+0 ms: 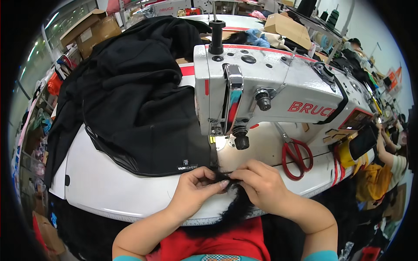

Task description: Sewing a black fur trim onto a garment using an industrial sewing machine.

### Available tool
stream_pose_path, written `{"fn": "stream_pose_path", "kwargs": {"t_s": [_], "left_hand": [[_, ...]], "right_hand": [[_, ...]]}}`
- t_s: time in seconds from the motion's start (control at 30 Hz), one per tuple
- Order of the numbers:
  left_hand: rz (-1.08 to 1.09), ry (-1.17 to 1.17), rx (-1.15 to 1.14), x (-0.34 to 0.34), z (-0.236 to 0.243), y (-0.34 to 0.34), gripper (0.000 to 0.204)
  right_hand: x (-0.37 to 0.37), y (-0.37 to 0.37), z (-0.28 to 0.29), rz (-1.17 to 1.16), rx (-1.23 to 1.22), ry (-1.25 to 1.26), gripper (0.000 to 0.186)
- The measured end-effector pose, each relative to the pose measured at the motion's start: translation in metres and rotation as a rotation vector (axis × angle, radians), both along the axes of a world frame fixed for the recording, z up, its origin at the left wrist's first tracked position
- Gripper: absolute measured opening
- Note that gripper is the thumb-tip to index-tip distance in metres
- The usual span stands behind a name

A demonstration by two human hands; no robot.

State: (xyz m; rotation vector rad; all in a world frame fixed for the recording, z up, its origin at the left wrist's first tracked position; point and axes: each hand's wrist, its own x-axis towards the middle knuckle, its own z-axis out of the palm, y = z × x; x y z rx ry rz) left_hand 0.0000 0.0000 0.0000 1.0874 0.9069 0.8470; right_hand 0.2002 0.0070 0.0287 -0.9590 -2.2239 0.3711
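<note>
Left hand (191,190) and right hand (264,185) pinch the fur (238,204), its length curving off the tabletop's (100,182) near edge; the garment (139,126) lies beyond, nearer the left.

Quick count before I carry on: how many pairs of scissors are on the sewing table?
1 in view: the red-handled scissors, lying on the table under the arm of the white sewing machine, beyond the right hand. Others could be hidden under the black garment.
</note>
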Motion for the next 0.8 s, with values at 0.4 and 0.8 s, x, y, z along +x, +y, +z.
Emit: {"fn": "stream_pose_path", "kwargs": {"t_s": [0.4,0.8], "left_hand": [[0.043,0.919,1.248,-0.023,-0.004,0.03,0.033],[0.115,0.917,1.302,-0.017,-0.011,0.038,0.021]], "right_hand": [[-0.008,0.032,-0.047,0.073,0.303,-0.145,0.026],[-0.012,0.049,-0.052,0.146,0.202,-0.174,0.024]]}}
